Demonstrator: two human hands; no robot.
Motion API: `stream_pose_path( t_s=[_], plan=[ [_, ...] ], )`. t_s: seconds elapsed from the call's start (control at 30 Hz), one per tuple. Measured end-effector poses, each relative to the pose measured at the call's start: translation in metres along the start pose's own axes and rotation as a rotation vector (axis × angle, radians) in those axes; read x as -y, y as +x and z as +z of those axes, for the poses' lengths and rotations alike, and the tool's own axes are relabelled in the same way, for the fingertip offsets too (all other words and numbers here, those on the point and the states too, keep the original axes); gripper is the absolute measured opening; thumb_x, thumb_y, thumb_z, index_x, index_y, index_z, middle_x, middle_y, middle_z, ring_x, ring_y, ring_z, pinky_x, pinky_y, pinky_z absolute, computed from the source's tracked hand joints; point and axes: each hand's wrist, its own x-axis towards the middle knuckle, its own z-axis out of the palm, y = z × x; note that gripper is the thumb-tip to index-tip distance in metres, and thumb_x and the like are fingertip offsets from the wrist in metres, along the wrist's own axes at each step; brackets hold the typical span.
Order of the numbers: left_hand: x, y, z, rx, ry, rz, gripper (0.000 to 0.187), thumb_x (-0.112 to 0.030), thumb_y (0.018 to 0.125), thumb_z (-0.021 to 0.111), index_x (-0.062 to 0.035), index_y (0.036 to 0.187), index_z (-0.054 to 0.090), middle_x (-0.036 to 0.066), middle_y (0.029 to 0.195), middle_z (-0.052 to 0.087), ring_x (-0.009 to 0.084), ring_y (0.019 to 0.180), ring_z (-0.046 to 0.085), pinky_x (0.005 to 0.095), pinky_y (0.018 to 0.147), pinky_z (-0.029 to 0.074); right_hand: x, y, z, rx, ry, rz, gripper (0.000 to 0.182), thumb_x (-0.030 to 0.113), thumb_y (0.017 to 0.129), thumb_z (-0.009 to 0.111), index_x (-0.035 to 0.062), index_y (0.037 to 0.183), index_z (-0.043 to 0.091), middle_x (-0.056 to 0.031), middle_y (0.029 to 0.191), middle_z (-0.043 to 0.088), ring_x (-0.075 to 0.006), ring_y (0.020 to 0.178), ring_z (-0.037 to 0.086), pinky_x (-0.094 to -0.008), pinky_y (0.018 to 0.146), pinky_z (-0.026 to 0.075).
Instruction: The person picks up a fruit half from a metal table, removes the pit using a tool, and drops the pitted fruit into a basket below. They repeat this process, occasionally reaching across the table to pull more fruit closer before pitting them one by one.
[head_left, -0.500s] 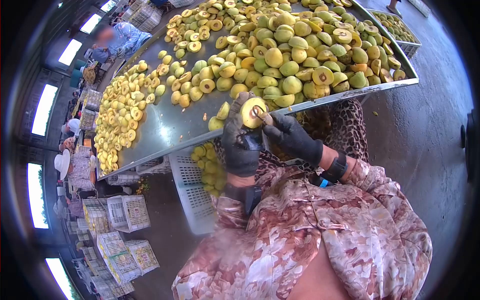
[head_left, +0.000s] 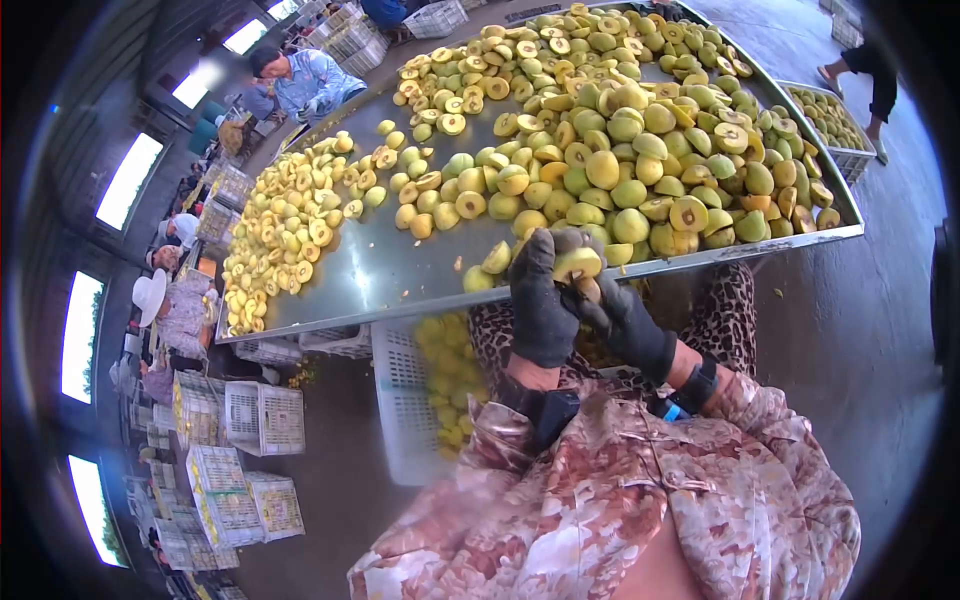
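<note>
Both hands wear dark gloves and meet at the near edge of a metal table. My left hand is closed around a halved yellow-green fruit, its cut face tilted. My right hand presses close against the underside of that half, its fingers closed on a small tool; only the tool's rounded brownish end shows. Beyond my hands lies a large heap of halved fruits, many with brown centres. A second heap of paler pieces spreads over the left of the table.
Below the table stands a white basket with yellow fruit. A crate of fruit is at the right, near a person's legs. Another person sits across the table. White crates are stacked at the left.
The view has shifted, so the table sits further right. The fruit half has tipped from facing the camera to a slanted angle. Legs have come into view at the upper right.
</note>
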Motion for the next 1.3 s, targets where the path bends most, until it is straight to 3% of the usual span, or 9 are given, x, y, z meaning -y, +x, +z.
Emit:
stream_pose_path(
  t_s=[0.03,0.13,0.33,0.6,0.73,0.8,0.87,1.2,1.3],
  plan=[
    [0.000,-0.001,0.003,0.019,0.023,0.029,0.041,-0.039,0.106,0.052,-0.0001,0.106,0.065,0.012,0.104,0.067,0.0211,0.096,0.066,0.0319,0.083,0.056,0.004,0.007,-0.012,0.092,-0.337,-0.200,0.054,0.007,0.097,0.058,-0.0028,0.146,0.037,-0.0221,0.119,0.063,-0.0374,0.094,0.067,-0.0414,0.077,0.055],
    [-0.005,0.002,0.008,0.047,0.173,0.132,0.038,-0.035,0.106,0.053,0.0004,0.102,0.067,0.009,0.102,0.070,0.0195,0.097,0.066,0.0336,0.089,0.054,0.007,0.014,-0.019,0.171,0.070,0.373,0.036,0.012,0.100,0.058,-0.0009,0.134,0.054,-0.0150,0.111,0.067,-0.0248,0.096,0.068,-0.0381,0.080,0.055],
    [-0.014,0.001,0.002,0.126,0.520,0.204,0.036,-0.031,0.105,0.054,0.0012,0.100,0.068,0.008,0.095,0.071,0.0176,0.091,0.066,0.0319,0.085,0.053,0.021,0.000,-0.009,0.089,0.775,0.694,0.027,0.023,0.105,0.056,0.0030,0.121,0.064,0.0026,0.096,0.065,-0.0059,0.089,0.057,-0.0257,0.078,0.049],
    [0.003,-0.001,-0.009,0.068,0.160,0.033,0.036,-0.029,0.104,0.055,-0.0003,0.084,0.063,0.012,0.084,0.069,0.0243,0.074,0.070,0.0360,0.071,0.058,0.024,0.006,-0.030,0.356,0.589,0.648,0.028,0.027,0.107,0.050,0.0042,0.113,0.064,0.0026,0.088,0.061,-0.0047,0.078,0.053,-0.0237,0.069,0.046],
    [-0.011,-0.003,0.006,0.067,0.926,0.653,0.034,-0.025,0.104,0.056,-0.0001,0.084,0.066,0.011,0.084,0.069,0.0271,0.078,0.069,0.0364,0.074,0.057,0.020,0.007,-0.016,0.350,0.823,0.819,0.025,0.026,0.106,0.054,0.0039,0.111,0.064,0.0016,0.089,0.061,-0.0052,0.081,0.052,-0.0246,0.072,0.046],
    [-0.019,-0.008,0.001,0.006,0.635,0.403,0.038,-0.034,0.106,0.052,-0.0029,0.087,0.063,0.013,0.084,0.067,0.0297,0.079,0.069,0.0398,0.075,0.058,0.024,0.005,0.004,0.265,0.923,0.667,0.025,0.026,0.105,0.055,0.0042,0.112,0.065,0.0008,0.090,0.061,-0.0050,0.083,0.052,-0.0250,0.073,0.046],
    [-0.023,-0.019,-0.007,-0.159,-0.026,-0.104,0.041,-0.039,0.106,0.050,-0.0043,0.088,0.062,0.013,0.084,0.067,0.0304,0.078,0.068,0.0417,0.074,0.058,0.016,0.000,0.003,0.395,0.817,0.636,0.027,0.028,0.104,0.057,0.0036,0.113,0.065,0.0008,0.092,0.063,-0.0078,0.086,0.054,-0.0285,0.076,0.048],
    [-0.058,-0.021,-0.134,-0.278,-0.114,0.033,0.030,-0.031,0.102,0.061,-0.0013,0.108,0.060,0.012,0.103,0.064,0.0244,0.093,0.064,0.0375,0.083,0.055,0.011,-0.012,-0.019,0.436,0.172,0.184,0.025,0.023,0.093,0.071,0.0060,0.109,0.063,-0.0171,0.081,0.066,-0.0409,0.071,0.065,-0.0460,0.060,0.049],
    [-0.081,0.011,-0.251,-0.293,1.152,0.056,0.036,-0.027,0.096,0.067,0.0008,0.117,0.061,0.017,0.118,0.062,0.0316,0.107,0.061,0.0418,0.094,0.050,-0.067,-0.089,-0.071,1.020,-0.842,0.441,0.021,0.015,0.087,0.067,0.0069,0.105,0.063,-0.0179,0.073,0.066,-0.0410,0.068,0.066,-0.0466,0.059,0.050]
  ],
)
